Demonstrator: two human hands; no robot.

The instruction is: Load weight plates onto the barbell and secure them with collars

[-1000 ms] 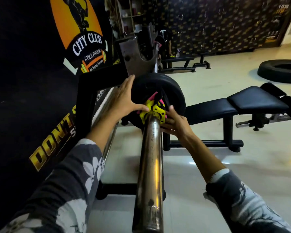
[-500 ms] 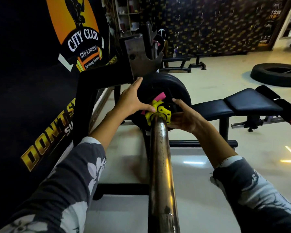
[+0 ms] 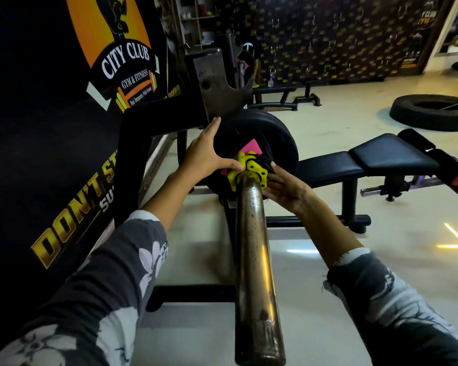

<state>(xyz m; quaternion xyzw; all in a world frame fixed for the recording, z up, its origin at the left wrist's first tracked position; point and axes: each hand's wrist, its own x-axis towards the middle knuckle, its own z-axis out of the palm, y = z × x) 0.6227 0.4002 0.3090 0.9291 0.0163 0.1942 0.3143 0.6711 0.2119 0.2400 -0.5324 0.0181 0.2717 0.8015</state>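
Yellow collar abuts the weight plate; left grip, fingers straight, braces the plate, right grip curls round the collar. Best pushed flush before locking.

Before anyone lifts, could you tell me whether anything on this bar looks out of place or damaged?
On the yellow plastic collar beside the black round weight plate, the pink lever sticks up, seemingly unlatched. The steel barbell sleeve shows dark pitting.
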